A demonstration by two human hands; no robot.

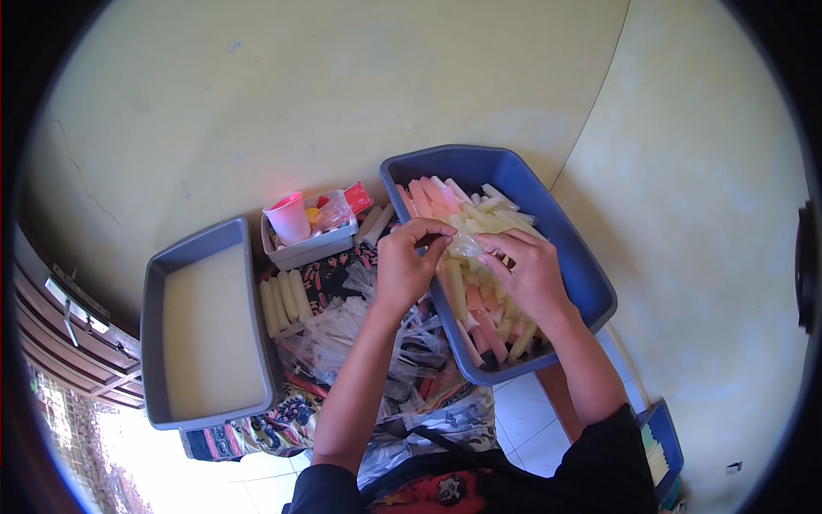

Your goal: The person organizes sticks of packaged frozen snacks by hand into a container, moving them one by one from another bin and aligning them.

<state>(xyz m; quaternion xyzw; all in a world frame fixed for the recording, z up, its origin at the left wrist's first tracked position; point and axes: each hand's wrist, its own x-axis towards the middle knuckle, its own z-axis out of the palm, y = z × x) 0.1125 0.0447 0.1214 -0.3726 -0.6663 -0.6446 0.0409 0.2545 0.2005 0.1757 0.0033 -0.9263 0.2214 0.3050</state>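
My left hand and my right hand meet over the left part of a large blue-grey tub. Between them is a small clear plastic bag, pinched by the fingertips of both hands. Whether anything is inside the bag, I cannot tell. Beneath the hands, the tub holds many slim plastic tubes with pink filling and pale yellow filling. Left of my left forearm lies a loose heap of clear plastic bags.
A second grey tub on the left holds a milky, pale liquid. Several pale filled tubes lie beside it on patterned cloth. Behind them stands a white basket with a pink cup. Another blue tub sits low at right.
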